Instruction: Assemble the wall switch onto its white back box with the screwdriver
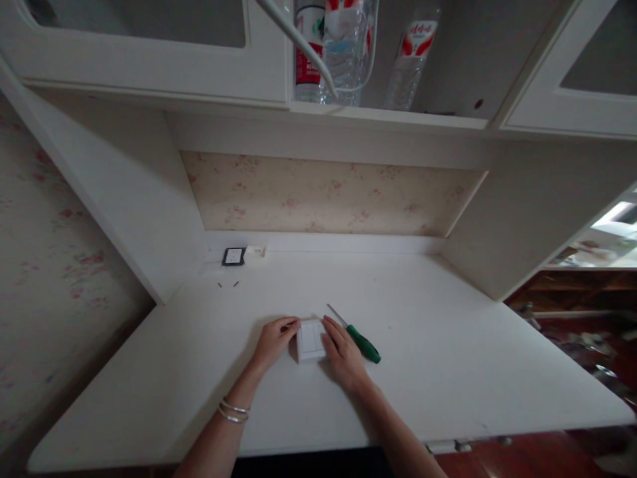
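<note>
A white square wall switch point(309, 340) with a thick body lies on the white desk, between my two hands. My left hand point(277, 340) is closed, its thumb and fingers at the upper left edge of the switch. On the opposite side, my right hand point(344, 353) grips the right edge, fingers close together. A screwdriver point(362, 343) with a green handle lies just beyond my right hand, its shaft pointing to the upper left. Two small dark screws point(227, 285) rest on the desk farther back on the left.
A socket point(233, 256) with a black frame and a small white piece point(255, 251) sit at the back left. Overhead, an open shelf holds plastic bottles point(412, 56), and a white cable point(303, 43) hangs down. Side panels point(119, 179) bound the desk point(438, 372).
</note>
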